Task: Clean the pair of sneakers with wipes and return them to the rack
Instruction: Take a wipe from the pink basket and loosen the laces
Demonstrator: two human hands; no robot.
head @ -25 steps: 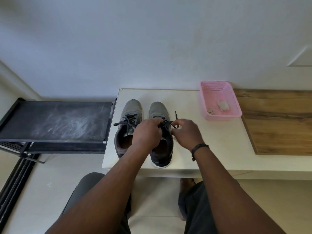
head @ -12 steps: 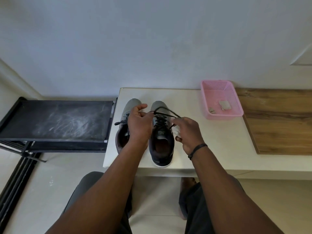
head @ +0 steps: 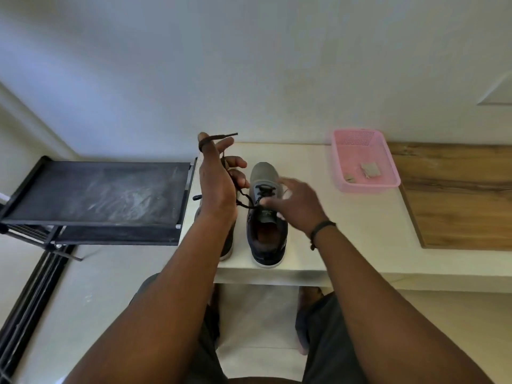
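- The left hand (head: pixel 216 187) lifts the dark shoelace (head: pixel 219 138) looped round its fingers, pulling it taut for tying.
- The right hand (head: pixel 297 206), fingers spread, steadies the grey mesh sneaker (head: pixel 266 217) on the white bench (head: pixel 346 231), beside the black rack (head: pixel 97 195).

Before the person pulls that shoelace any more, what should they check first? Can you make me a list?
1. Lace held firmly: ok, it is looped round the left hand's raised finger.
2. Right sneaker steadied: ok, the right hand rests on its tongue and laces.
3. Shoe safely on the white table: ok, though its heel sits near the front edge.
4. Left sneaker out of the way: cannot tell, the left arm hides most of it.
5. Lace free of knots: cannot tell, fingers cover part of it.
6. Rack shelf free for the shoes: ok.
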